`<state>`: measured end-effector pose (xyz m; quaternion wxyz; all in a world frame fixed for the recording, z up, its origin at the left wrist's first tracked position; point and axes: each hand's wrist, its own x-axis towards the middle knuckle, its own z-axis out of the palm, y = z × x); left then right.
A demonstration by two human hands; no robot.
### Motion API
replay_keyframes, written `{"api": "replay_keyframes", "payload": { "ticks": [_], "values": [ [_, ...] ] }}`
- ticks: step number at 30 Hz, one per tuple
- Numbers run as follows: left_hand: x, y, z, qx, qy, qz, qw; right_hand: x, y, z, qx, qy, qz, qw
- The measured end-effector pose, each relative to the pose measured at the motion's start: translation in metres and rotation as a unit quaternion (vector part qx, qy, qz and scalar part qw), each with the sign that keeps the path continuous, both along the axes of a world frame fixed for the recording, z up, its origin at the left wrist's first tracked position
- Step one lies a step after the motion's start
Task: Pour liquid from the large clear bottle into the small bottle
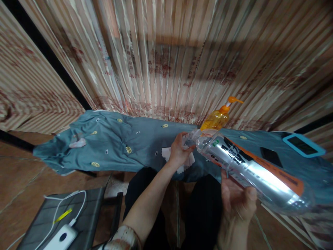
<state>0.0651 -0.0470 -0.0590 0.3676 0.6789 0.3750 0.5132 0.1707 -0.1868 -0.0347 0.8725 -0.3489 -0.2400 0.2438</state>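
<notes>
A large clear plastic bottle (255, 170) with a silver, orange and black label lies tilted across the front of me, its neck to the left and its base low at the right. My left hand (180, 151) is closed around the bottle's neck end; whether a cap is on it I cannot make out. My right hand (238, 198) supports the body from beneath, with thumb and fingers against it. Under my left hand a white scalloped cloth or tissue (168, 153) rests on the grey-green covered table (145, 139). Just behind the neck stands a pump bottle (214, 119) of yellow liquid.
Right of the bottle are a dark flat phone-like object (270, 156) and a blue-framed tablet (304, 145). A crumpled pale piece (78, 142) lies on the left of the cloth. A stool (85, 208) holds a white power bank (61, 238) with cable. Striped curtains (166, 69) hang behind.
</notes>
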Motion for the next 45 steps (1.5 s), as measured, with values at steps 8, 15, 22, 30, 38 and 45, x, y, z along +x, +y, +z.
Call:
{"api": "replay_keyframes", "payload": {
  "ticks": [8, 15, 22, 30, 38, 45],
  "values": [
    [-0.0006, 0.0001, 0.0006, 0.0, 0.009, -0.001, 1.0, -0.0004, 0.0011, 0.0014, -0.007, -0.001, -0.007, 1.0],
    [-0.0007, 0.0001, 0.0005, -0.006, 0.005, -0.002, 1.0, -0.001, 0.001, 0.0025, 0.006, -0.009, -0.005, 1.0],
    [-0.0006, 0.0002, 0.001, -0.008, 0.006, 0.001, 1.0, -0.0008, 0.002, 0.0015, 0.003, -0.015, -0.005, 1.0],
    [-0.0007, 0.0, 0.0017, -0.007, 0.008, 0.002, 1.0, -0.0005, 0.0005, 0.0012, 0.0, -0.014, -0.004, 1.0],
    [-0.0006, 0.0007, 0.0011, -0.004, 0.016, 0.001, 1.0, -0.0009, 0.0, 0.0009, -0.003, -0.013, -0.007, 1.0],
    [-0.0009, -0.0005, 0.0022, -0.007, 0.009, -0.001, 1.0, -0.0012, 0.0012, 0.0005, -0.008, -0.01, -0.011, 1.0]
  ]
}}
